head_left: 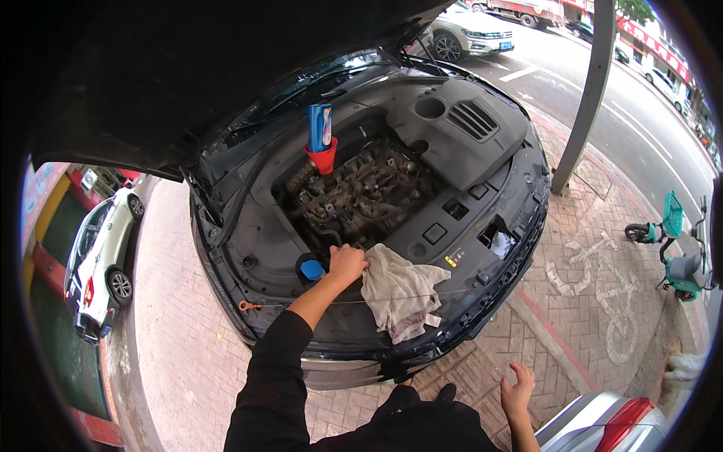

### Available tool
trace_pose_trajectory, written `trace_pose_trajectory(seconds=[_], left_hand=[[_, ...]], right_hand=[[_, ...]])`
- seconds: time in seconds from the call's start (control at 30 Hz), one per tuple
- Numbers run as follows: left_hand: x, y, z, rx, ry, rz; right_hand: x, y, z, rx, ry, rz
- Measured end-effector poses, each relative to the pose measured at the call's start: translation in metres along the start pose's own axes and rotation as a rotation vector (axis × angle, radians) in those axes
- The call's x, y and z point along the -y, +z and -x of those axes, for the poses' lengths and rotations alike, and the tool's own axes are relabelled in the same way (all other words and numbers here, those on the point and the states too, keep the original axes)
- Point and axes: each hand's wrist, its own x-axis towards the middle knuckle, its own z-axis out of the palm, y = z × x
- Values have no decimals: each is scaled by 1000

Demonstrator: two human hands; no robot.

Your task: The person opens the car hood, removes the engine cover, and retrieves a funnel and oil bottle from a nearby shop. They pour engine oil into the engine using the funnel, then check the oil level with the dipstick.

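Observation:
My left hand is at the front edge of the engine opening, its fingers curled downward and closed. What they hold, if anything, is hidden. Touching or just beside it, a grey-white cloth lies crumpled over the front trim. A blue cap sits left of the wrist. A dipstick with an orange loop handle lies across the trim, partly behind my forearm and the cloth. Beyond the hand, a blue bottle stands upside down in a red funnel on the exposed engine. My right hand hangs free, fingers apart.
The raised hood hangs over the far left. A black engine cover rests at the bay's right side. A metal post rises beyond the car, a green scooter stands right, and a silver car is close at lower right.

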Motion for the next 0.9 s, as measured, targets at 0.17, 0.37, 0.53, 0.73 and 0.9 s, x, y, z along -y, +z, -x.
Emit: trace_pose_trajectory(seconds=[0.17, 0.37, 0.53, 0.73, 0.9], left_hand=[[23, -27, 57, -75, -227, 274], [115, -37, 183, -353, -433, 149], [179, -23, 253, -378, -602, 84], [213, 10, 272, -418, -597, 224], [231, 24, 276, -530, -529, 314]], right_hand=[[-60, -13, 34, 1, 190, 85], [-98, -7, 50, 155, 292, 52], [-83, 17, 30, 283, 191, 112], [2, 62, -11, 355, 62, 114], [67, 98, -20, 452, -93, 50]])
